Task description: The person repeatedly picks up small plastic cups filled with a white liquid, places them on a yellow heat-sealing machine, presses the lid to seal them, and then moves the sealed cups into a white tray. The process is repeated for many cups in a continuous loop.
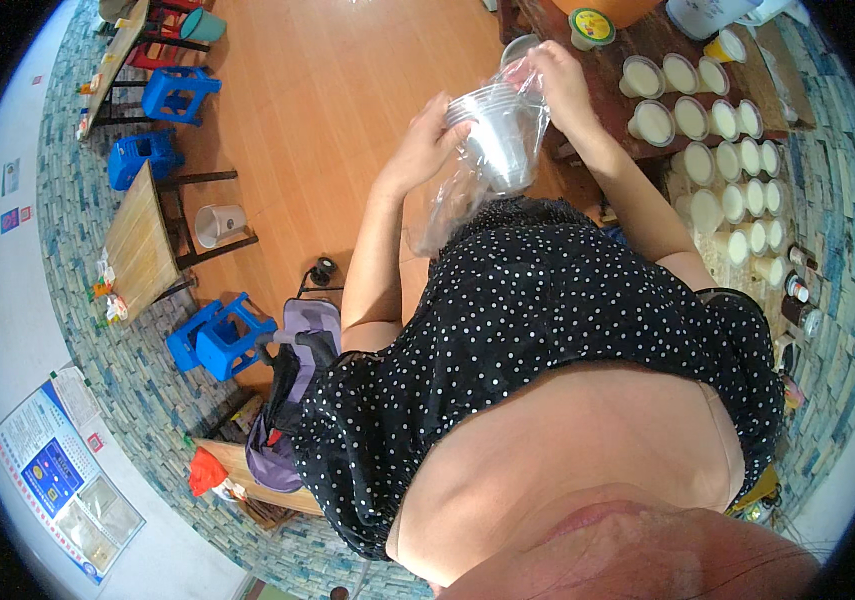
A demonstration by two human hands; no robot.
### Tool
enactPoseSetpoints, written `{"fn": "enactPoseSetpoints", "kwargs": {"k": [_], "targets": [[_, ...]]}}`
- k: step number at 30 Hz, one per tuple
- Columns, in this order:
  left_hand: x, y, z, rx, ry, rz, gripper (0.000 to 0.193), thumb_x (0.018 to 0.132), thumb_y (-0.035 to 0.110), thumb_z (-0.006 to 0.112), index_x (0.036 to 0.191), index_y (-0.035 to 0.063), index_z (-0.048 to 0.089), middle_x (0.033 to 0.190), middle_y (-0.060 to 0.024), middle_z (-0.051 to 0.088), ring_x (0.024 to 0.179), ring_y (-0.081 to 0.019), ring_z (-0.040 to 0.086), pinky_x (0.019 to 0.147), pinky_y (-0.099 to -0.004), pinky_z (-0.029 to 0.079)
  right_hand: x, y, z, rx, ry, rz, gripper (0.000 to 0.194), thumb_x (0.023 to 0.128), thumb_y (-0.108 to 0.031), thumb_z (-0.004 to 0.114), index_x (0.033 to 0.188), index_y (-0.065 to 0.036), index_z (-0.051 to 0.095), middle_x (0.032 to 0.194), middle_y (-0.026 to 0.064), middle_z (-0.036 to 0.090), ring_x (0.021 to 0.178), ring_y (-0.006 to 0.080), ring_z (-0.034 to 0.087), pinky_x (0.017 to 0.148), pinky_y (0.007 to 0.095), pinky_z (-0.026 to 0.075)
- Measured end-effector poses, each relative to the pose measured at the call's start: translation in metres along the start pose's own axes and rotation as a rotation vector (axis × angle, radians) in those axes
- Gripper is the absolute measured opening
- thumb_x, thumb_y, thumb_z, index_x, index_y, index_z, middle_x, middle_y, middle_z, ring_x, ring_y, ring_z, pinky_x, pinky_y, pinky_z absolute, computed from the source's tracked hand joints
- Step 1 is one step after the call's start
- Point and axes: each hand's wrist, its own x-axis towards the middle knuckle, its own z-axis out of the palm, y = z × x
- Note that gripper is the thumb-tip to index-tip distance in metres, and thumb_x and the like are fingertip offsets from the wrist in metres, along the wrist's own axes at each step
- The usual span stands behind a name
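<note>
A nested stack of clear plastic cups [502,139] in a thin clear plastic bag [446,210] is held in front of my waist. My left hand [427,142] grips the stack at its rims, thumb towards me. At the far side my right hand [558,82] pinches the bag's film near the cup rims. Just beyond those fingers shows a clear round cup or lid [519,48]; whether it is held or rests on the table edge I cannot tell. Several filled cups of a pale, milky substance [652,122] stand in rows to my right.
The filled cups stand on a dark wooden table [611,127]. A cup with a printed yellow-green top [592,28] stands near an orange container [607,9]. Small jars [801,315] line the wall. At left are blue stools [232,337], a white bucket [220,225] and a purple stroller [315,322].
</note>
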Motion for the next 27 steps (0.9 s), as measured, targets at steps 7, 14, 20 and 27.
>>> {"fn": "enactPoseSetpoints", "kwargs": {"k": [7, 14, 20, 27], "targets": [[-0.006, -0.032, 0.011, -0.779, 0.556, -0.018, 0.03, 0.098, 0.029, 0.049, 0.118, 0.0067, 0.046, 0.112, -0.0014, 0.051, 0.103, -0.0127, 0.048, 0.09, -0.0305, 0.042, 0.004, 0.073, -0.002, 0.424, -0.236, 0.606, 0.017, 0.09, -0.009, 0.055, 0.105, -0.002, 0.059, 0.096, 0.0069, 0.062, 0.084, 0.0143, 0.06, 0.074, 0.0299, 0.052], [-0.018, -0.037, -0.023, 0.162, 0.414, 0.136, 0.033, 0.092, 0.022, 0.059, 0.112, 0.0001, 0.046, 0.117, -0.0191, 0.049, 0.11, -0.0318, 0.052, 0.089, -0.0405, 0.047, -0.002, -0.018, 0.02, -0.345, -0.168, -0.623, 0.048, 0.085, -0.006, 0.061, 0.129, 0.0, 0.046, 0.128, 0.0124, 0.054, 0.114, 0.0194, 0.054, 0.098, 0.0322, 0.042], [-0.01, -0.039, 0.005, -0.005, 0.68, 0.251, 0.025, 0.096, 0.019, 0.051, 0.112, -0.0003, 0.046, 0.114, -0.0156, 0.05, 0.107, -0.0271, 0.052, 0.092, -0.0391, 0.042, -0.061, 0.035, 0.044, -0.471, -0.37, -0.157, 0.065, 0.085, -0.03, 0.067, 0.136, -0.003, 0.038, 0.126, 0.0213, 0.053, 0.116, 0.0254, 0.052, 0.094, 0.036, 0.043], [0.029, -0.066, 0.008, 0.06, 0.418, 0.13, 0.018, 0.094, 0.011, 0.047, 0.106, -0.0015, 0.048, 0.098, -0.0112, 0.056, 0.09, -0.0202, 0.055, 0.081, -0.0341, 0.045, -0.054, 0.031, -0.005, -0.462, 0.024, -0.33, 0.057, 0.076, -0.008, 0.068, 0.128, -0.002, 0.047, 0.125, 0.0138, 0.053, 0.115, 0.0245, 0.052, 0.097, 0.0366, 0.042]]}}
